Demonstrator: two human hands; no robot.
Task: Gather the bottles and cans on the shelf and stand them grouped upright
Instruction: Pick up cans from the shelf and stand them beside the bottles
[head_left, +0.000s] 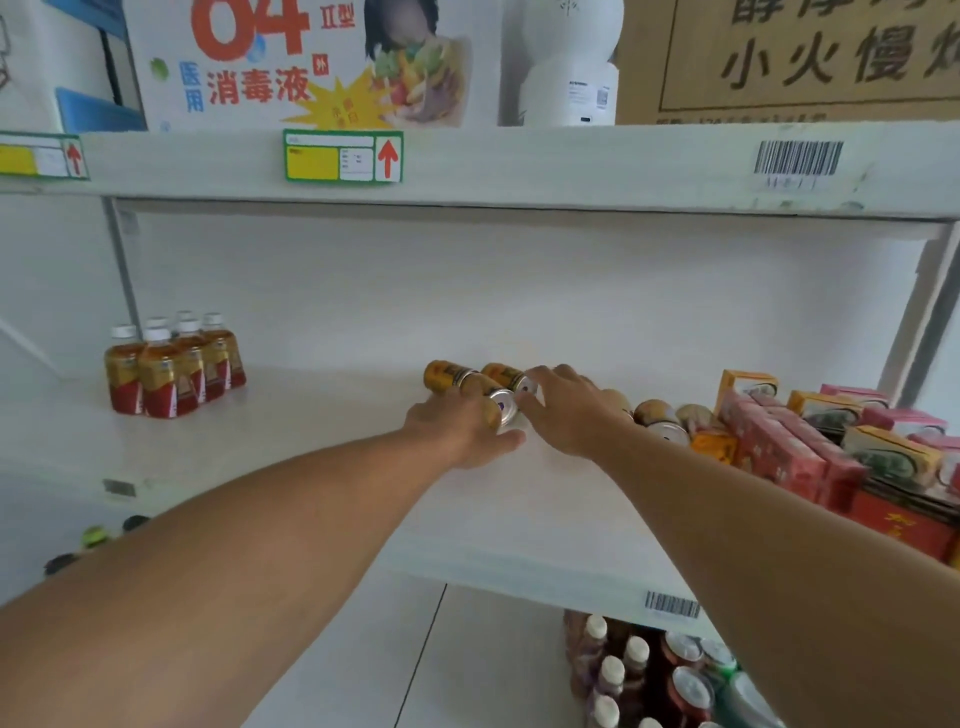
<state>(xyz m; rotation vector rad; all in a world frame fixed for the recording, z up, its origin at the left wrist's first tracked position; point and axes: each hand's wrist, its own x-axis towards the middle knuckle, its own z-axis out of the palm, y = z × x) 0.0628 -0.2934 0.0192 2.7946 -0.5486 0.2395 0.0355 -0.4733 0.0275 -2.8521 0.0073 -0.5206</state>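
Note:
Several golden cans lie on their sides in the middle of the white shelf (322, 467). My left hand (462, 431) is wrapped around the nearest lying can (498, 405). My right hand (566, 410) reaches over the cans beside it, its fingers spread and resting on a second lying can (511, 378); I cannot tell if it grips. Another can (441, 373) lies further left behind them. More cans (660, 418) lie to the right of my right hand. A group of amber bottles with white caps (171, 364) stands upright at the shelf's back left.
Red and orange cartons (810, 447) are piled at the shelf's right end. The upper shelf (519, 161) carries a large box, a white appliance and a cardboard box. On the level below, at the lower right, stand bottles and cans (654, 675).

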